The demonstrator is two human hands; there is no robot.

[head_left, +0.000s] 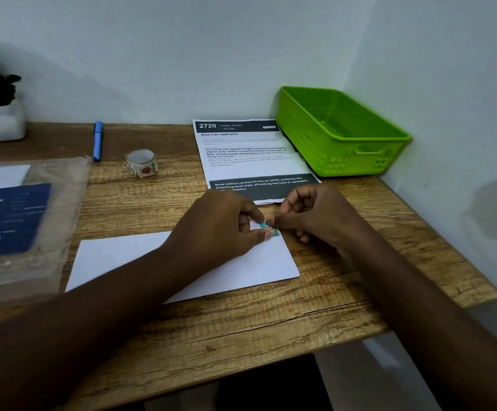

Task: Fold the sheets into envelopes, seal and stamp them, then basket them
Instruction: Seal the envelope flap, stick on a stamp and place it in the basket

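Beneath our forearms lies the light, floppy envelope [117, 256]; our left hand [220, 226] and right hand [315, 215] pinch the flimsy stamp [271, 229] by its edges.

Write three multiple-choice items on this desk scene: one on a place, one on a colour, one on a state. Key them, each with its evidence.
1. Where does the basket stand?
A. far right corner of the desk
B. beside the plant
C. on the envelope

2. What colour is the pen?
A. red
B. blue
C. black

3. What are both hands doing?
A. resting flat
B. lifting the basket
C. pinching the stamp

Key: 1 A, it sits against both walls. 2 B, its barrel shows blue. 3 C, the left hand and right hand meet on the stamp at the white envelope corner.
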